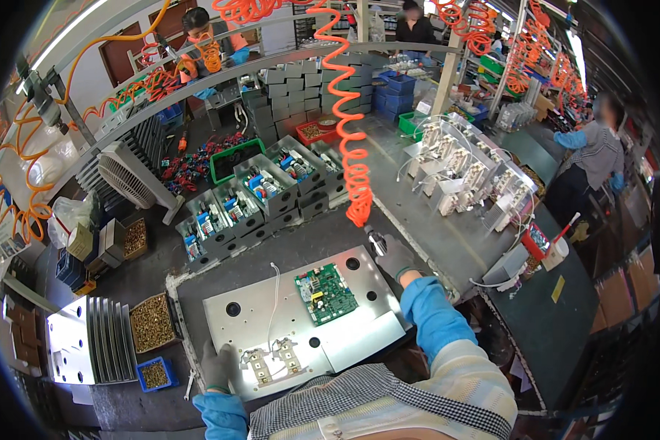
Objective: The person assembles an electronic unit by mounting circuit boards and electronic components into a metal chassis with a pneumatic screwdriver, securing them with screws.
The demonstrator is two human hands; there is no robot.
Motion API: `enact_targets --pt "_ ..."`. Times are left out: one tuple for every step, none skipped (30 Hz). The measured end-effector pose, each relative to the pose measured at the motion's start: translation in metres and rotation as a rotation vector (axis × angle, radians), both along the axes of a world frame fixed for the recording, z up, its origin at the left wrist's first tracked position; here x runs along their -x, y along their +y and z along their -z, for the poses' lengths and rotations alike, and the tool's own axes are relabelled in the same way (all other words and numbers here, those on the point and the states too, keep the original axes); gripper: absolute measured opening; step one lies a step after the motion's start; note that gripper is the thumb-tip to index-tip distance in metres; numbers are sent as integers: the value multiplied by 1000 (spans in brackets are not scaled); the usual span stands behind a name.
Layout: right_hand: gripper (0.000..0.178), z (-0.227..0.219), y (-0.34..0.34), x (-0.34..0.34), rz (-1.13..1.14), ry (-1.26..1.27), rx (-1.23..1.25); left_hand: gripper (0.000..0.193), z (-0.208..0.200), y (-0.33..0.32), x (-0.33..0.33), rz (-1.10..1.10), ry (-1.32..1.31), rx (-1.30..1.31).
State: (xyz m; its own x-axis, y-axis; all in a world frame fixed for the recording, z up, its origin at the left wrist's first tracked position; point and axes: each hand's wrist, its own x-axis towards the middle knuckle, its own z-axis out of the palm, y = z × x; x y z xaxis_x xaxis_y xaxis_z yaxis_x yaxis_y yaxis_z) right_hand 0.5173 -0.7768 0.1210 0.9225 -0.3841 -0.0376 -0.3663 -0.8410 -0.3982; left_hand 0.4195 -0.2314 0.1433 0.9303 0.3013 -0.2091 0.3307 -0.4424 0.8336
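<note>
A silver metal plate (271,317) with black-ringed holes lies on the bench before me. On it sit a green circuit board (325,293) and two small bracket-like metal parts (271,361), with a thin white cable (275,293) running up from them. My left hand (218,367), in a grey glove and blue sleeve, rests at the plate's near left edge, thumb and fingers apart. Beyond the plate's right side, my gloved right hand (397,258) is closed around a pneumatic screwdriver (375,240), which is attached to an orange coiled hose (353,161).
Metal housings with boards (268,183) line the bench's far side. Left are a bin of brass-coloured fasteners (152,324), a blue bin (155,374) and stacked plates (88,341). White wired assemblies (469,172) stand right. Co-workers (590,150) are farther off.
</note>
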Motion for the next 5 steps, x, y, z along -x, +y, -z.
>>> enact_targets --pt "49 5 1 -14 -12 1 -5 58 6 -6 9 12 -35 -143" --pt "47 5 4 -25 19 -59 31 65 -4 -13 16 10 34 -174" --pt "45 6 7 -34 51 -120 68 65 -4 -17 19 4 38 -180" --pt "44 6 8 -41 3 -46 166 64 -2 -20 21 -44 24 -216" --pt "55 10 13 -42 -67 -90 192 64 3 -22 23 -98 10 -253"
